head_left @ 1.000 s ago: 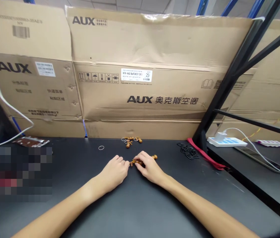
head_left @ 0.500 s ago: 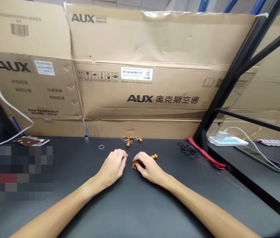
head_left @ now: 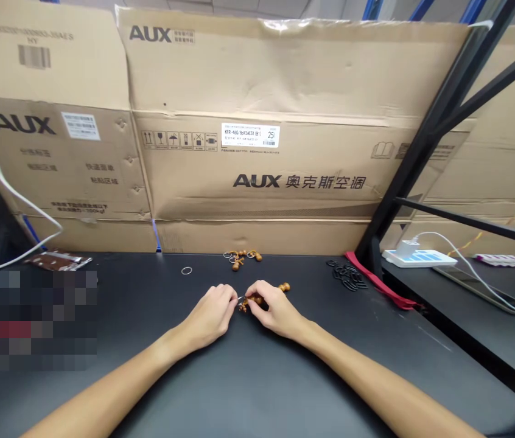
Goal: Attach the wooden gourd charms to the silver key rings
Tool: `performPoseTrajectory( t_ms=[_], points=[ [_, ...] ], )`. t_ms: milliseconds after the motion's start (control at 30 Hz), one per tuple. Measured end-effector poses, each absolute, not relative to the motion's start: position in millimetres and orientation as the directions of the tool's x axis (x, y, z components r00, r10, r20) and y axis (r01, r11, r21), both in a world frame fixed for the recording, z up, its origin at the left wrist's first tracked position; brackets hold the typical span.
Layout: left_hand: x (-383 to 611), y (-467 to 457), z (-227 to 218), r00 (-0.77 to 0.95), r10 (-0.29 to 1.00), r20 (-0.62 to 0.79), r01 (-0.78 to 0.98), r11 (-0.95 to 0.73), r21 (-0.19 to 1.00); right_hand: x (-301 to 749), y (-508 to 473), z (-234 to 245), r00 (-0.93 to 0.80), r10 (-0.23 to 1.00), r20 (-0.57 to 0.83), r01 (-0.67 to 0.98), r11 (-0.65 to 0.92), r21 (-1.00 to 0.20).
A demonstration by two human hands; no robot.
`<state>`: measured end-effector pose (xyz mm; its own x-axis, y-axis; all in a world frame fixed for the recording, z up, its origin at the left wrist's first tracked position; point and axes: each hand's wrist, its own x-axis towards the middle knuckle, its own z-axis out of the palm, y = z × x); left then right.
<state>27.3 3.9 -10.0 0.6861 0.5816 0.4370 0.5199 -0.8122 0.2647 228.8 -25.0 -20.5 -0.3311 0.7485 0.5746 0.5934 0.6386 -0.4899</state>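
Observation:
My left hand is closed in a pinch on a small metal key ring. Facing it, my right hand grips a brown beaded gourd pendant, whose small beads poke out past the fingertips. The ring meets the beaded end, but I cannot tell whether it is threaded through. Just behind my right hand shows another brown gourd-shaped piece, partly hidden. Farther back lie several finished-looking gourd keychains with rings. A loose key ring rests on the black table to the left.
A pile of black loops lies at the right, beside a red strap and a black metal post. Cardboard walls off the back. A brown packet and white cable are left; a power strip stands right.
My left hand has moved slightly right and down, bringing the key ring to the beaded end of the pendant. My right hand has stayed nearly in place.

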Motion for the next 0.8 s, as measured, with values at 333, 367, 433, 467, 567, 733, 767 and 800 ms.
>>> performPoseTrajectory(
  t_ms=[333,367,433,467,567,733,767,800],
  points=[
    [29.5,-2.0,-5.5,0.718,0.551,0.425,0.534,-0.828,0.17,227.7,-24.2,-22.3,-0.312,0.752,0.581,0.59,0.633,-0.502],
    [29.7,-1.9,-5.7,0.721,0.547,0.425,0.535,-0.83,0.16,227.3,-24.5,-21.8,-0.312,0.752,0.581,0.587,0.634,-0.504],
    [29.9,-1.6,-6.5,0.725,0.537,0.432,0.53,-0.835,0.147,226.4,-25.1,-20.7,-0.314,0.749,0.583,0.581,0.637,-0.506],
    [29.9,-1.4,-6.9,0.726,0.532,0.437,0.527,-0.838,0.145,226.0,-25.4,-20.3,-0.317,0.747,0.584,0.578,0.641,-0.505],
    [29.9,-1.7,-7.3,0.727,0.527,0.44,0.521,-0.841,0.145,225.0,-26.2,-19.4,-0.324,0.741,0.588,0.57,0.649,-0.503],
    [30.4,-3.3,-5.8,0.74,0.527,0.419,0.523,-0.842,0.135,224.7,-27.2,-18.9,-0.33,0.74,0.586,0.564,0.652,-0.506],
    [30.5,-3.3,-5.6,0.739,0.528,0.418,0.523,-0.841,0.138,224.7,-27.2,-18.9,-0.33,0.739,0.587,0.564,0.653,-0.506],
    [30.5,-3.2,-5.6,0.738,0.53,0.417,0.523,-0.84,0.143,224.8,-27.1,-19.0,-0.331,0.738,0.588,0.563,0.655,-0.504]
  ],
)
